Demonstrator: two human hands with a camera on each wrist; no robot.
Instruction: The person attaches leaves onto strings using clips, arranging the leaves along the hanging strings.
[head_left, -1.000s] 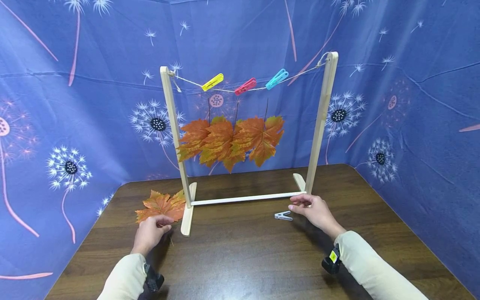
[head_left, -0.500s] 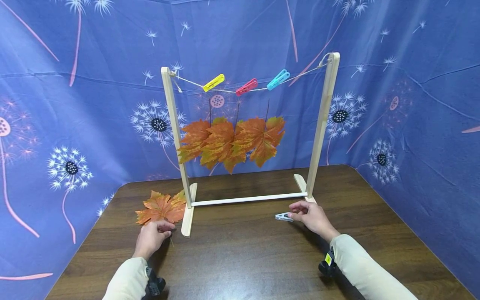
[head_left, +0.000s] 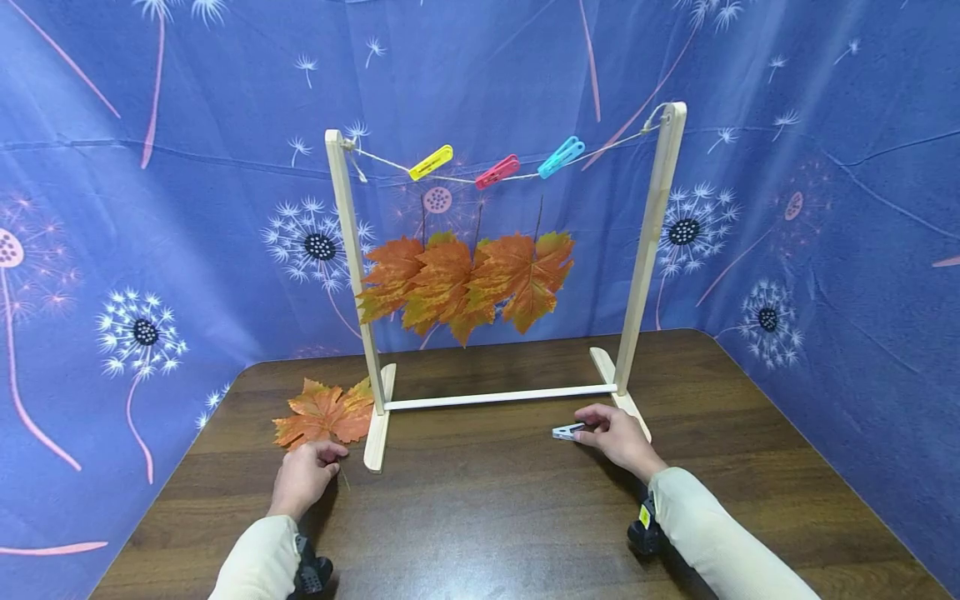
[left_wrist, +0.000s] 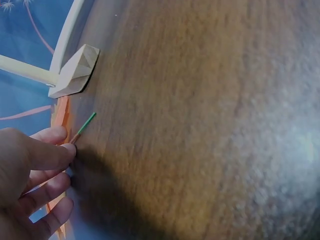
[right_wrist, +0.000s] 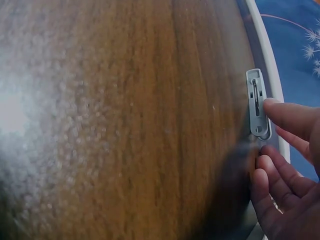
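My left hand (head_left: 303, 479) is low over the table at the left, beside an orange-yellow artificial maple leaf (head_left: 324, 412). Its thumb and forefinger pinch that leaf's thin stem, whose green tip (left_wrist: 88, 122) pokes out past them in the left wrist view. At the right, my right hand (head_left: 618, 437) pinches a pale grey clothespin (head_left: 564, 432) just above or on the tabletop; which, I cannot tell. In the right wrist view my thumb presses the side of the clothespin (right_wrist: 257, 102), its metal spring showing, while the forefinger is partly hidden behind.
A wooden frame with a right post (head_left: 651, 250) and a white crossbar (head_left: 498, 398) stands across the table. On its string are yellow (head_left: 431, 162), red (head_left: 497, 172) and blue (head_left: 561, 157) clothespins. Three maple leaves (head_left: 465, 287) hang below them. A blue patterned cloth (head_left: 187, 250) surrounds the table.
My right hand has come down and left onto the grey clothespin, which has turned slightly and is now between thumb and fingers. My left hand has barely shifted at the leaf.
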